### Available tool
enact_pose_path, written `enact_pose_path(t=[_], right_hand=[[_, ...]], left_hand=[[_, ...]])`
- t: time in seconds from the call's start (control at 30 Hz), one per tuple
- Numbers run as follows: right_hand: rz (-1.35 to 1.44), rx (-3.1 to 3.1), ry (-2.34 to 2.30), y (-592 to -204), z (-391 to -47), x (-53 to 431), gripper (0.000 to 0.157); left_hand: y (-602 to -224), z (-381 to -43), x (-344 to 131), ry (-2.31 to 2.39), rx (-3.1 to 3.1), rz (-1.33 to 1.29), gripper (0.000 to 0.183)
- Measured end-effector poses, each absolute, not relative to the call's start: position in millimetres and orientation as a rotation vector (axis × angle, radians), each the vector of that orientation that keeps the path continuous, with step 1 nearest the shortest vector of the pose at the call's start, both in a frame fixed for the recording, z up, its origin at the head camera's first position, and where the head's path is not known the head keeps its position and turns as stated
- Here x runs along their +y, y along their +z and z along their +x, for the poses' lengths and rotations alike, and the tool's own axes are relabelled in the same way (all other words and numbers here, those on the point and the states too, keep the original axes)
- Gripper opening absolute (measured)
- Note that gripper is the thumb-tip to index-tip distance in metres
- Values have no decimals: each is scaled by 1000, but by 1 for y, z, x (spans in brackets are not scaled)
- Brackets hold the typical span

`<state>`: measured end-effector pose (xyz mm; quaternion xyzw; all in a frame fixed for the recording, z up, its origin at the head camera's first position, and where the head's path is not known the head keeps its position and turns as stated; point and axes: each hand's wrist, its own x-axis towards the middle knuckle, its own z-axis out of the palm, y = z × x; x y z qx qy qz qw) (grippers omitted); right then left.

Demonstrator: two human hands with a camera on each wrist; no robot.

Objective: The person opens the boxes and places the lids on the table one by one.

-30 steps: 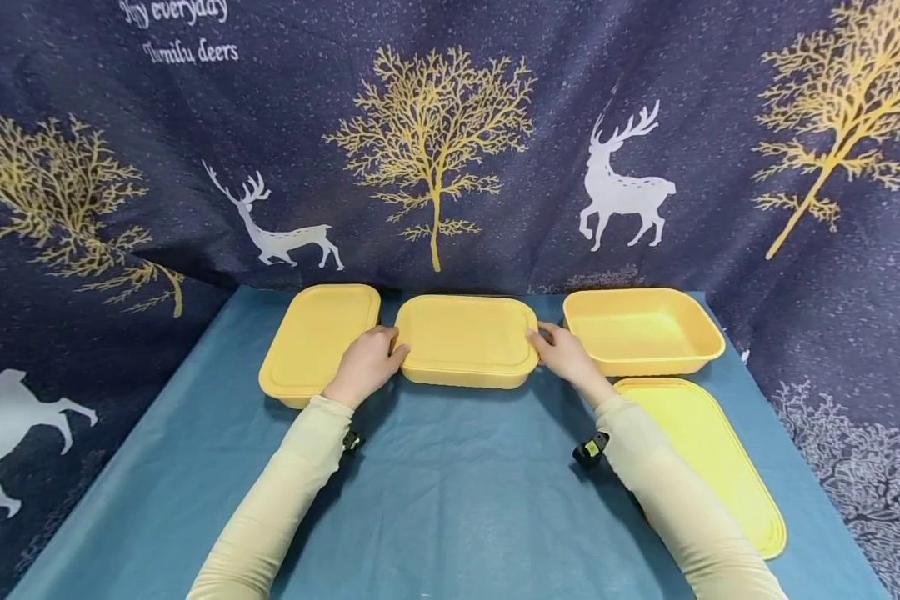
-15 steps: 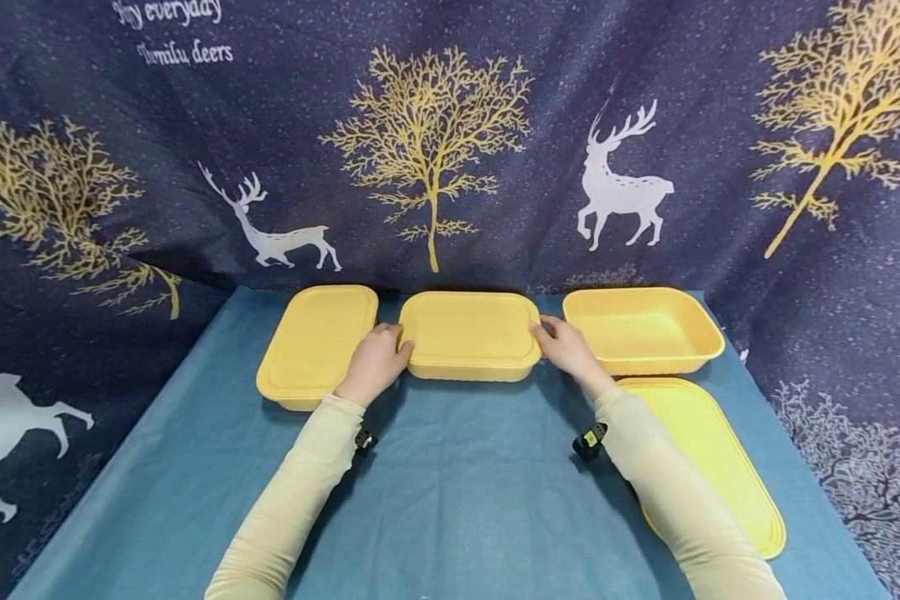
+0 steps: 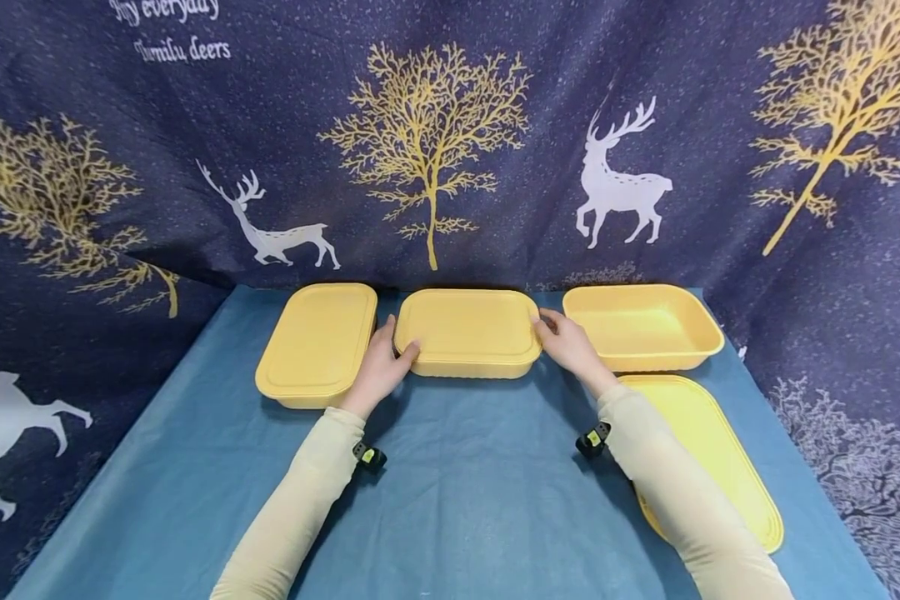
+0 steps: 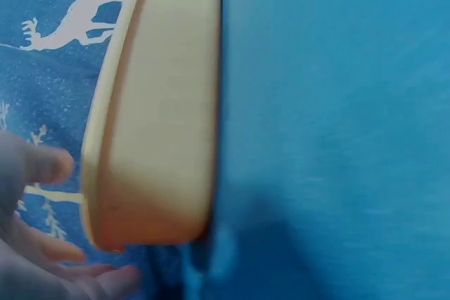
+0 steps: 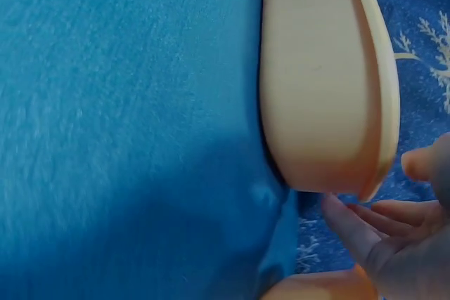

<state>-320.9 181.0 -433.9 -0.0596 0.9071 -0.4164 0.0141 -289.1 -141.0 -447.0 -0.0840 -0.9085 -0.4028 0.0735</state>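
A lidded yellow food container [image 3: 468,329] sits crosswise at the back middle, between my two hands. At its left end is my left hand [image 3: 382,367], fingers loosely extended and spread from the thumb; in the left wrist view, fingers [image 4: 116,280] show beside the container's end. My right hand [image 3: 566,343] is at the other end, its thumb over the lid's corner. In the right wrist view its index fingertip [image 5: 330,205] reaches the container's end wall under the lid rim, and the thumb stands away from the rim.
Another lidded yellow container [image 3: 318,342] stands at the left, close beside my left hand. At the right is a yellow container without a lid [image 3: 645,325]. A flat yellow lid [image 3: 708,442] lies in front of it, partly under my right forearm. A printed curtain [image 3: 457,167] hangs behind.
The lidded middle container has shifted slightly to the right and back, with both hands at its ends. My left hand's fingers have straightened and spread.
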Motion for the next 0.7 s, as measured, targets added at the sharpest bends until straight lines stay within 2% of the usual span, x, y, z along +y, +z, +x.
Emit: enact_pose_path(t=[0.17, 0.27, 0.63, 0.7], right_hand=[[-343, 2939, -1269, -428, -314, 178, 60], [-457, 3015, -1236, -421, -309, 176, 61], [-773, 3029, -1106, -415, -301, 163, 63], [-790, 3015, -1100, -417, -301, 161, 64]], left_hand=[[-456, -279, -146, -1615, -2676, -168, 104], [-462, -277, -148, -1780, -2670, -145, 113], [-477, -286, -146, -1838, -2667, -69, 112], [-479, -289, -146, -1836, -2642, -78, 105]])
